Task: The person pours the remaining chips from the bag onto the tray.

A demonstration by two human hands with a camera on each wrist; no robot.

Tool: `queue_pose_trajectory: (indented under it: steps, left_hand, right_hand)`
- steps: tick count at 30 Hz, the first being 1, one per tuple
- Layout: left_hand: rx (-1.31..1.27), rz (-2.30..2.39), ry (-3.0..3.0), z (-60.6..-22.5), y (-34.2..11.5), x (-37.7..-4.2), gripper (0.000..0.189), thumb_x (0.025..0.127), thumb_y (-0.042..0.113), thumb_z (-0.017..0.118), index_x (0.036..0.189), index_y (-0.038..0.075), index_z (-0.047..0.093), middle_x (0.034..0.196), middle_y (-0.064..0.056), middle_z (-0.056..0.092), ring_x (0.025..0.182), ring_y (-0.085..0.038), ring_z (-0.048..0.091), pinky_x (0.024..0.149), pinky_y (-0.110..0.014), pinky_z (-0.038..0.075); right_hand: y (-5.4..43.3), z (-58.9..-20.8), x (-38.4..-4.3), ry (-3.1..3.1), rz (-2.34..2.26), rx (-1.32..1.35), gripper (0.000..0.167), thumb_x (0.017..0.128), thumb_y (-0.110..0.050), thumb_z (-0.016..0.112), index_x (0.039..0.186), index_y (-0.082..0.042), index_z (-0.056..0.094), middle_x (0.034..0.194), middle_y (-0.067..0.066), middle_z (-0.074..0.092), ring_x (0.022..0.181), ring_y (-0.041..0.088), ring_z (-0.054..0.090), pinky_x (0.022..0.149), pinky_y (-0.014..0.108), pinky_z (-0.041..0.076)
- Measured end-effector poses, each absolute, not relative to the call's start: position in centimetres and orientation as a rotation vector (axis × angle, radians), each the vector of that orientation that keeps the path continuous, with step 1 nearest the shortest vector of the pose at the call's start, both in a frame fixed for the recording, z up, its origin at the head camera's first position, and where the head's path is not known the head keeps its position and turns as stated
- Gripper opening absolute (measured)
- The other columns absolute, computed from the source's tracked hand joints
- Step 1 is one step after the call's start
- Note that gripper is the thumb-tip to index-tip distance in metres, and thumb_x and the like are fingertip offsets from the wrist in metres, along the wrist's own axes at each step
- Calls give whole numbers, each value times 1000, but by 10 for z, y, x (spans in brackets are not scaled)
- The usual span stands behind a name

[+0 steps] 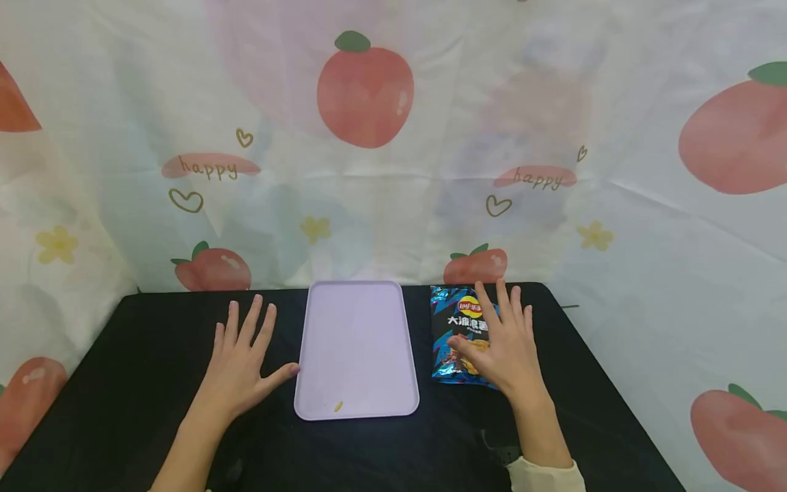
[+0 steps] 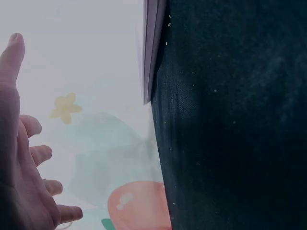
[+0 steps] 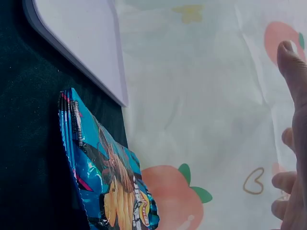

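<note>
We have the black worktop (image 1: 381, 451) spread below both hands. Between the left hand (image 1: 236, 376) and the right hand (image 1: 505, 345) lies the pale purple tray (image 1: 356, 342), its near left side closest to the left thumb; the left wrist view shows a gap there. We judge it to be light, stiff plastic, probably smooth enough to slide, so we would take it by the raised rim on its two long sides, one hand to each, and keep it level. Both hands are empty, fingers extended and spread, held apart from the things below. Under the right hand, partly hidden by its thumb and fingers, lies the blue and black snack bag (image 1: 458, 324). We expect it to be very light, soft and slick, with brittle contents that a hard squeeze could crush; we would pinch the crimped seal at its near end, towards the right wrist, or cup its sides gently. Smallest of all, a yellow crumb (image 1: 338, 406) sits at the tray's near edge, to the right of the left hand; it looks fragile, so we would pick it up between fingertips.
</note>
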State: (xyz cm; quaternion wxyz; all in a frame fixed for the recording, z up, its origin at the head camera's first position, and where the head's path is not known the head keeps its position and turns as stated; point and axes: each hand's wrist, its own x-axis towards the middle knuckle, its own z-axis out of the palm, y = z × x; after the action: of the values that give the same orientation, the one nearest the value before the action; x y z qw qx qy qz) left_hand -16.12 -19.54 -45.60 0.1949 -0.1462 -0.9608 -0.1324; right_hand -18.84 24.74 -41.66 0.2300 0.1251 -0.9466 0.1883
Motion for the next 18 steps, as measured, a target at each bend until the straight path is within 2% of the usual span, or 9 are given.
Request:
queue_pose_trajectory:
  steps: [5, 10, 12, 18]
  left_hand:
    - [-406, -384, -2739, -458, -195, -162, 107, 82, 71, 63, 161, 15, 18, 168, -14, 9, 152, -46, -3, 111, -74, 16]
    - [-463, -402, -2850, -459, -189, -159, 110, 80, 79, 59, 161, 17, 18, 168, -12, 10, 150, -49, 7, 105, -77, 24]
    - [-483, -418, -2879, -459, -186, -157, 111, 79, 81, 58, 161, 19, 17, 168, -11, 10, 150, -49, 10, 104, -78, 25]
    - [-494, -447, -2915, -461, -182, -153, 111, 77, 83, 57, 161, 20, 22, 167, -13, 16, 149, -50, 13, 102, -78, 26]
  right_hand:
    - [249, -416, -188, -2627, 537, 291, 98, 83, -67, 66, 161, -32, 18, 168, 11, 12, 151, 46, 12, 116, 68, 11]
    - [254, -417, -188, -2667, 537, 215, 96, 84, -64, 68, 161, -31, 20, 165, 14, 23, 149, 45, 21, 106, 75, 26]
    - [256, -418, -189, -2674, 539, 208, 95, 85, -63, 67, 161, -29, 21, 164, 15, 24, 149, 45, 22, 103, 77, 27]
    - [258, -426, -190, -2738, 524, 179, 96, 85, -67, 64, 161, -28, 20, 163, 19, 25, 147, 49, 22, 105, 77, 24]
